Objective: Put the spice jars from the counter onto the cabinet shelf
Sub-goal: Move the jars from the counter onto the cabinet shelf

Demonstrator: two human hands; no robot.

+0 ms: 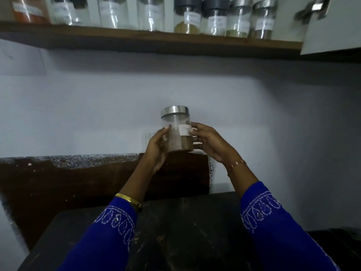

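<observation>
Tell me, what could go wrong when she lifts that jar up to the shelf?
The shelf looks nearly full of jars, so squeezing in the held jar might knock a neighbour off. It is glass, gripped only at its sides by the left hand and right hand, so it could slip while going up.
</observation>
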